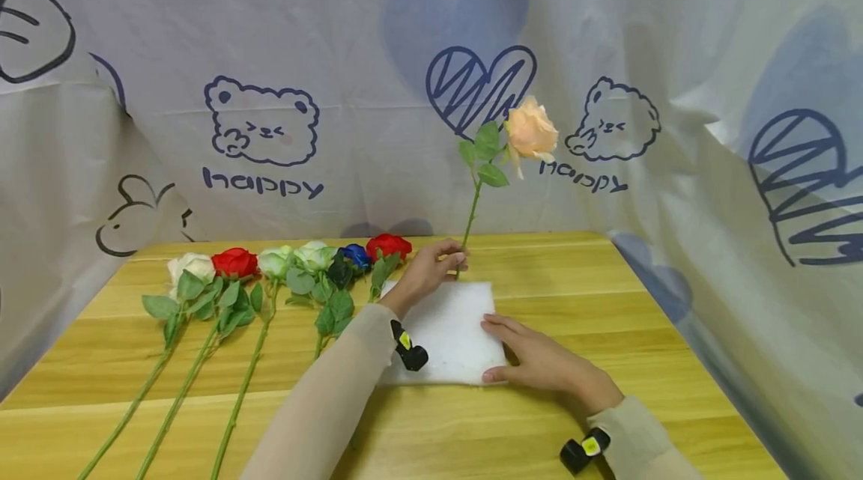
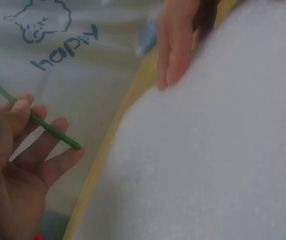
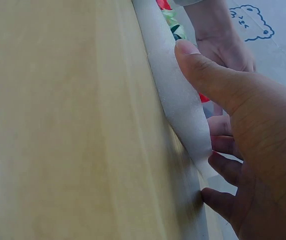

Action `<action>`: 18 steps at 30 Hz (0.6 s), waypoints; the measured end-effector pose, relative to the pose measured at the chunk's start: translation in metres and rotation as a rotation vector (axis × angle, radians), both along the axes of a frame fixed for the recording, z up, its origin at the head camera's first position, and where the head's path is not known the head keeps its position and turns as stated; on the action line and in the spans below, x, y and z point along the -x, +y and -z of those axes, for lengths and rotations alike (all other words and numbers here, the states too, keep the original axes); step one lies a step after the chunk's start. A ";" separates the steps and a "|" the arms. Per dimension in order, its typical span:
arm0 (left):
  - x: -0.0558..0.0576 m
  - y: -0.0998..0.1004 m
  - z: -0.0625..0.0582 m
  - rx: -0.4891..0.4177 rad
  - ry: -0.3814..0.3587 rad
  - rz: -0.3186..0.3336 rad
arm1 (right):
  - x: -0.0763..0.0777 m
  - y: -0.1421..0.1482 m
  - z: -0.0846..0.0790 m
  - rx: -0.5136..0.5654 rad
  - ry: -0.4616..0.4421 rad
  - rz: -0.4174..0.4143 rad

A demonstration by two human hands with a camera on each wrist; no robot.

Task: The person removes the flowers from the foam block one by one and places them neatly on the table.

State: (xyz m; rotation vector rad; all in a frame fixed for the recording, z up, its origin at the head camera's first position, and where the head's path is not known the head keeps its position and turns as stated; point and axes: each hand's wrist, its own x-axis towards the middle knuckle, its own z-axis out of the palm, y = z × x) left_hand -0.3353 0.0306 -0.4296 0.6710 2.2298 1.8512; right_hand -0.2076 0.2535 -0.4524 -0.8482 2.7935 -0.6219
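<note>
My left hand pinches the green stem of a peach rose between thumb and fingers. The bloom stands high at the upper right, with leaves just below it. In the left wrist view the stem's bare end lies across the fingers. A white foam block lies flat on the table, and the left hand is over its far edge. My right hand rests against the block's right edge, thumb and fingers spread apart. In the right wrist view the thumb overlaps the foam.
Left of the block lie a white rose, a red rose, pale green roses, a blue rose and another red rose. Long stems reach the wooden table's front. A printed curtain hangs behind.
</note>
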 end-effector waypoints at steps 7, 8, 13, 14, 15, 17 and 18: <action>-0.005 -0.003 -0.010 -0.006 0.028 -0.013 | 0.001 0.000 0.000 -0.003 0.003 -0.005; -0.006 -0.004 -0.012 -0.004 0.028 -0.013 | 0.001 0.000 0.000 -0.002 0.002 -0.004; -0.008 -0.011 -0.018 0.000 0.040 -0.028 | 0.001 0.000 0.001 -0.002 -0.006 0.002; -0.008 -0.012 -0.019 -0.003 0.046 -0.029 | 0.001 0.000 0.001 -0.003 -0.008 0.004; -0.008 -0.013 -0.020 -0.006 0.054 -0.031 | 0.001 0.000 0.001 -0.003 -0.011 0.005; -0.008 -0.016 -0.023 -0.018 0.069 -0.028 | 0.001 0.000 0.001 -0.002 -0.014 0.008; -0.009 -0.017 -0.024 -0.021 0.077 -0.030 | 0.001 0.000 0.001 0.000 -0.015 0.009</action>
